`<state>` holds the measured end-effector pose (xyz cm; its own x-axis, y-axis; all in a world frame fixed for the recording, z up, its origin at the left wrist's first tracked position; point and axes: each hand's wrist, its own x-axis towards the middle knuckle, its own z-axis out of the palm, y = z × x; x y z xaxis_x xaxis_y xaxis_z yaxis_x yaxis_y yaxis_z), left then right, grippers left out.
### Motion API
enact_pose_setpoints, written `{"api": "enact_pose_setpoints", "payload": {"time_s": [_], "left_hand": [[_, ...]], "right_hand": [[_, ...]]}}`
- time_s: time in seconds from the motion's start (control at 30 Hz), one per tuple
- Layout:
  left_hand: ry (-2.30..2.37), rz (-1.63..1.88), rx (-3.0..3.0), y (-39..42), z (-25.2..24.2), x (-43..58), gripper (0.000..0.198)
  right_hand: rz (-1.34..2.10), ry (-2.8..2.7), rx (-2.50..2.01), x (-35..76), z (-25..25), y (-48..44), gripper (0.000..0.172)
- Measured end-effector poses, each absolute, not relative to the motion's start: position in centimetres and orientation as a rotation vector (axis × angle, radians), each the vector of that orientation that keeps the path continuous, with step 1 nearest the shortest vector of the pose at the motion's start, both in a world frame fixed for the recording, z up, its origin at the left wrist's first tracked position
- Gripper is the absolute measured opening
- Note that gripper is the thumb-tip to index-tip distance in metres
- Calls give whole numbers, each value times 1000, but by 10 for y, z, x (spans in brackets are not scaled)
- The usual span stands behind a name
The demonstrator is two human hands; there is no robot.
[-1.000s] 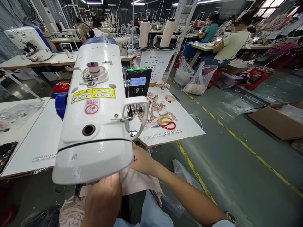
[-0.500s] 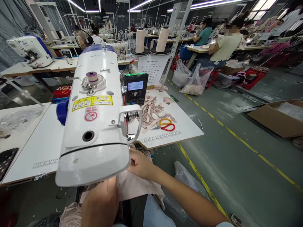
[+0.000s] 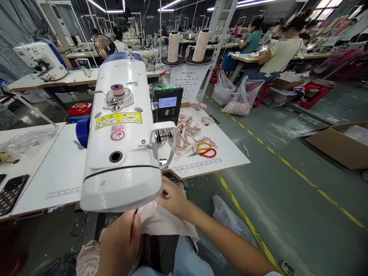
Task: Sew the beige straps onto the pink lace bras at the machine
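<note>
Thumb of left hand (image 3: 120, 242) had come clearer; beige fabric (image 3: 169, 223) spanned toward right hand (image 3: 174, 197) at sewing machine (image 3: 123, 186); handling continued. Fingers curled, tips mostly hidden; couldn't tell grip.

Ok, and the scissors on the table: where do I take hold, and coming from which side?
Take the scissors by the red handle, probably from the right and above. They lie flat, loops toward the right and blades pointing left, toward the sewing machine. Fabric strips lie close behind the yellow loop, so the red one looks easier to reach.
</note>
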<state>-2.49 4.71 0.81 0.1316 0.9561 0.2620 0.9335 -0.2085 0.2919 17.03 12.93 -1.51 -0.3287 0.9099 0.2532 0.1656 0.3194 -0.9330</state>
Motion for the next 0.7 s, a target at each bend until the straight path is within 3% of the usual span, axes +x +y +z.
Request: {"api": "enact_pose_setpoints", "payload": {"time_s": [0.1,0.17,0.23,0.47,0.7], "left_hand": [[1928,760,1838,46,9,-27,28],[1814,790,1678,47,9,-31,32],[1701,788,1583,48,8,-34,36],[1160,667,1284,30,8,-34,37],[1336,1014,766,-7,37,-108,41]], "right_hand": [[1083,-1663,-972,178,-30,123,37],[1037,-1694,-1056,184,-36,113,31],[997,-1783,-1128,188,-36,97,15],[1251,-1911,-881,179,-15,13,19],[1523,-1587,-745,85,-14,7,20]]}}
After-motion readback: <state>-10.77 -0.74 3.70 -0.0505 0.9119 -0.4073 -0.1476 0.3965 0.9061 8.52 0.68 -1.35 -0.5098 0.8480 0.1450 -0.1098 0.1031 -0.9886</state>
